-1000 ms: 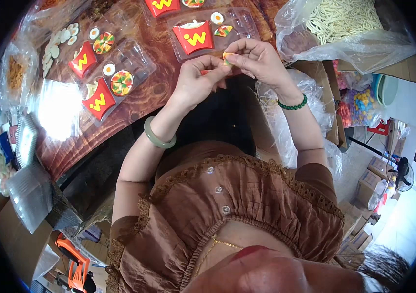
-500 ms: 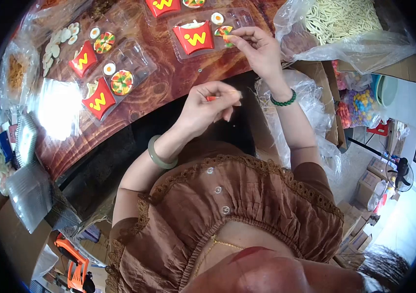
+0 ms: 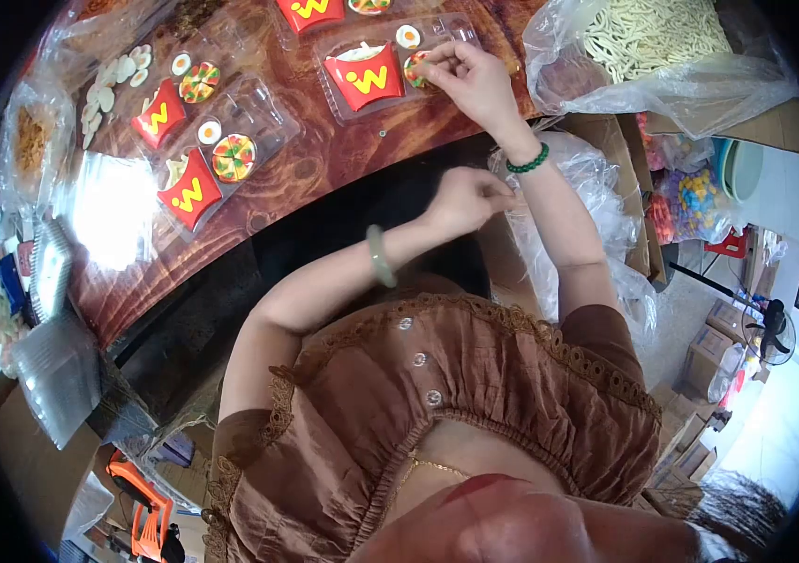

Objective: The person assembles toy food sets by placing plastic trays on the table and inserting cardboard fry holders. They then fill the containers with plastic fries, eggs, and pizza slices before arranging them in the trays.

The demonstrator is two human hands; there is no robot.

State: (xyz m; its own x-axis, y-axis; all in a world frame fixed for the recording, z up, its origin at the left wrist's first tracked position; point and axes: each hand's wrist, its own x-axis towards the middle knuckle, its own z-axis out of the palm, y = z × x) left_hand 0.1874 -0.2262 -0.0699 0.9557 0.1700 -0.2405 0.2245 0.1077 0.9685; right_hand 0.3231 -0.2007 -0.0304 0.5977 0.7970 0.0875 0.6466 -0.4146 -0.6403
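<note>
My right hand (image 3: pixel 468 86), with a green bead bracelet, reaches over a clear plastic tray (image 3: pixel 329 105). Its fingers are pinched on the edge of a small toy pizza (image 3: pixel 413 68), which they partly cover. Beside the pizza in that tray lie a red toy fries box (image 3: pixel 363 80) with a yellow mark and a toy fried egg (image 3: pixel 408 37). My left hand (image 3: pixel 468 202), wearing a pale green bangle, is in front of the table edge with its fingers closed. Motion blurs it, and what it holds, if anything, cannot be made out.
More clear trays with red fries boxes (image 3: pixel 189 190), pizzas (image 3: pixel 233 157) and eggs (image 3: pixel 209 130) lie on the wooden table (image 3: pixel 324 159). White discs (image 3: pixel 99 98) lie at the left. A plastic bag of pale strips (image 3: pixel 657 42) stands at the right. Stacked clear trays (image 3: pixel 57 375) are at lower left.
My left hand has moved right, towards my right forearm. My right hand has shifted slightly left, and the pizza now sits further left in the tray, which has also shifted left.
</note>
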